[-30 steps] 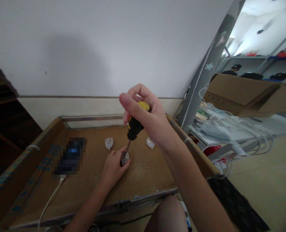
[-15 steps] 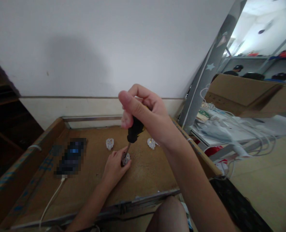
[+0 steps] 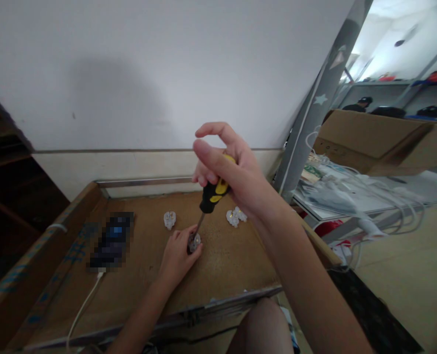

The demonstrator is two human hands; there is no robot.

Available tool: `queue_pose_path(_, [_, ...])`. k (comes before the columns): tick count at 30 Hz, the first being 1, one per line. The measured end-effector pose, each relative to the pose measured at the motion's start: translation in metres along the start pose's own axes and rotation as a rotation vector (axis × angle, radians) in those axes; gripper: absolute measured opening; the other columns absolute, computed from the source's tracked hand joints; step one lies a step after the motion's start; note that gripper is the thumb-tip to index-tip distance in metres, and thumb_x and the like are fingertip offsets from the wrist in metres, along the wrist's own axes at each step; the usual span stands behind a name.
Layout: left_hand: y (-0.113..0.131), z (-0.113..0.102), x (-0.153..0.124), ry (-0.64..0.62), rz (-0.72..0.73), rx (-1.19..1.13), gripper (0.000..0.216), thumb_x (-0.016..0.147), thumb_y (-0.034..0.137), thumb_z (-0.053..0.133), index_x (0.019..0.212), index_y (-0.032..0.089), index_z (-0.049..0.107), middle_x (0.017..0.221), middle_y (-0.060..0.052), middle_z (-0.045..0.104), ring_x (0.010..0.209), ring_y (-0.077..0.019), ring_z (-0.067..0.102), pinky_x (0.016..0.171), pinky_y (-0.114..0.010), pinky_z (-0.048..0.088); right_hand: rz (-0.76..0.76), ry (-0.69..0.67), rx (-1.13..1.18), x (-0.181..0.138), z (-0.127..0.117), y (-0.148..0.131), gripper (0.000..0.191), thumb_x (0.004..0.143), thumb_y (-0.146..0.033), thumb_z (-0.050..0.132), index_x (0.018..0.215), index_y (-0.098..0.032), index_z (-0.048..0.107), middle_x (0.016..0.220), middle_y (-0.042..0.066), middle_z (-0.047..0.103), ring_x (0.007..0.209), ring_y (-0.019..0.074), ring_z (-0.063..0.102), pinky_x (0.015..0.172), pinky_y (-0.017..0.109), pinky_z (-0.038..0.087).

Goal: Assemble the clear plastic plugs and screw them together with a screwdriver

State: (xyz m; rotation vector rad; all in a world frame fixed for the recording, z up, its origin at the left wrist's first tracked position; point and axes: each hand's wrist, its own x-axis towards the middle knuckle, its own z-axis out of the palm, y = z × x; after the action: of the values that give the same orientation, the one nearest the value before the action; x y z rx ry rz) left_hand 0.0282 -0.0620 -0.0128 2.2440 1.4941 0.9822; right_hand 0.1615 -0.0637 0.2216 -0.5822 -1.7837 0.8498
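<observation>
My right hand [image 3: 233, 174] is wrapped round the black and yellow handle of a screwdriver [image 3: 211, 196], with its forefinger lifted. The screwdriver's shaft points down into a small clear plastic plug [image 3: 194, 242]. My left hand [image 3: 177, 255] rests on the brown tabletop [image 3: 226, 265] and pinches that plug, holding it in place. Two more clear plugs lie on the table, one [image 3: 169, 219] behind my left hand and one [image 3: 235, 216] to the right, partly behind my right wrist.
A blurred dark device [image 3: 111, 241] with a white cable [image 3: 81, 307] lies at the table's left. Raised wooden edges [image 3: 37, 255] frame the table. A cardboard box [image 3: 373, 142] and a heap of white cables [image 3: 355, 196] sit to the right. My knee [image 3: 263, 327] is below.
My right hand has turned the screwdriver, so more of the yellow on the handle shows, and its fingers have loosened with the forefinger raised. The left hand and plug stayed put.
</observation>
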Motion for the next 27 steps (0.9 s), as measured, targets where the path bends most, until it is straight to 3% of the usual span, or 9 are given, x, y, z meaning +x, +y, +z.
queue_pose_path(2, [0.0, 0.0, 0.0, 0.005, 0.006, -0.004, 0.041, 0.078, 0.024, 0.059, 0.119, 0.021, 0.053, 0.106, -0.006, 0.065, 0.094, -0.0237, 0.057, 0.083, -0.039, 0.048, 0.041, -0.087, 0.108, 0.001, -0.001, -0.003, 0.033, 0.083, -0.055, 0.051, 0.081, -0.024, 0.042, 0.056, -0.008, 0.04, 0.052, 0.0079, 0.045, 0.059, 0.023, 0.043])
queue_pose_path(4, [0.0, 0.0, 0.0, 0.01, 0.005, -0.005, 0.041, 0.078, 0.024, 0.059, 0.119, 0.021, 0.053, 0.103, -0.006, 0.065, 0.092, -0.0232, 0.058, 0.082, -0.038, 0.048, 0.042, -0.089, 0.089, 0.001, 0.0, -0.005, 0.039, 0.084, -0.058, 0.048, 0.07, -0.022, 0.039, 0.057, -0.006, 0.042, 0.054, 0.0078, 0.045, 0.06, 0.024, 0.042])
queue_pose_path(9, [0.0, 0.0, -0.001, 0.012, -0.002, -0.001, 0.041, 0.078, 0.026, 0.059, 0.118, 0.019, 0.054, 0.099, -0.006, 0.066, 0.091, -0.0239, 0.058, 0.08, -0.038, 0.048, -0.065, 0.218, -0.482, -0.004, 0.004, -0.009, 0.02, 0.089, -0.038, 0.047, 0.079, -0.021, 0.047, 0.078, 0.001, 0.049, 0.074, 0.0121, 0.05, 0.069, 0.026, 0.041])
queue_pose_path(11, [0.001, -0.001, -0.001, 0.014, -0.007, -0.011, 0.04, 0.078, 0.027, 0.059, 0.118, 0.019, 0.054, 0.101, -0.007, 0.066, 0.091, -0.0236, 0.058, 0.081, -0.038, 0.048, -0.077, 0.229, -0.697, -0.005, 0.003, -0.014, 0.011, 0.088, -0.032, 0.047, 0.086, -0.021, 0.049, 0.08, 0.001, 0.049, 0.074, 0.0131, 0.049, 0.069, 0.027, 0.039])
queue_pose_path(13, [0.001, -0.002, -0.001, 0.009, -0.013, -0.02, 0.041, 0.078, 0.026, 0.059, 0.118, 0.019, 0.053, 0.102, -0.006, 0.066, 0.092, -0.0233, 0.058, 0.081, -0.038, 0.048, -0.079, 0.119, -0.792, -0.005, -0.002, -0.02, 0.008, 0.088, -0.026, 0.045, 0.092, -0.021, 0.049, 0.079, 0.0, 0.049, 0.068, 0.012, 0.047, 0.066, 0.026, 0.038])
queue_pose_path(18, [0.001, -0.003, -0.001, 0.003, -0.02, -0.029, 0.044, 0.078, 0.027, 0.06, 0.121, 0.02, 0.051, 0.102, -0.006, 0.065, 0.092, -0.0234, 0.057, 0.082, -0.038, 0.047, -0.038, -0.237, -0.758, -0.001, -0.021, -0.038, 0.016, 0.088, -0.021, 0.04, 0.102, -0.02, 0.049, 0.077, -0.002, 0.051, 0.064, 0.0105, 0.046, 0.062, 0.024, 0.037])
queue_pose_path(23, [0.001, -0.003, -0.002, 0.011, -0.019, 0.028, 0.041, 0.079, 0.029, 0.059, 0.119, 0.022, 0.052, 0.105, -0.005, 0.065, 0.094, -0.0239, 0.056, 0.083, -0.04, 0.044, -0.047, -0.313, -1.102, 0.007, -0.034, -0.047, 0.018, 0.086, -0.036, 0.052, 0.086, -0.019, 0.059, 0.075, 0.002, 0.051, 0.063, 0.013, 0.047, 0.066, 0.028, 0.037])
queue_pose_path(25, [0.002, -0.003, -0.002, 0.008, -0.019, 0.037, 0.041, 0.079, 0.029, 0.059, 0.118, 0.022, 0.052, 0.106, -0.005, 0.065, 0.095, -0.0239, 0.056, 0.085, -0.04, 0.043, -0.047, -0.358, -1.13, 0.011, -0.038, -0.047, 0.015, 0.085, -0.028, 0.053, 0.096, -0.021, 0.06, 0.081, 0.003, 0.053, 0.063, 0.0129, 0.047, 0.066, 0.029, 0.038])
queue_pose_path(27, [0.002, -0.003, -0.002, 0.005, -0.024, 0.027, 0.041, 0.078, 0.028, 0.059, 0.118, 0.022, 0.052, 0.107, -0.004, 0.065, 0.096, -0.0241, 0.056, 0.085, -0.04, 0.042, -0.019, -0.422, -1.076, 0.014, -0.04, -0.045, 0.026, 0.082, -0.02, 0.054, 0.108, -0.023, 0.057, 0.09, 0.004, 0.055, 0.065, 0.0126, 0.049, 0.068, 0.029, 0.04])
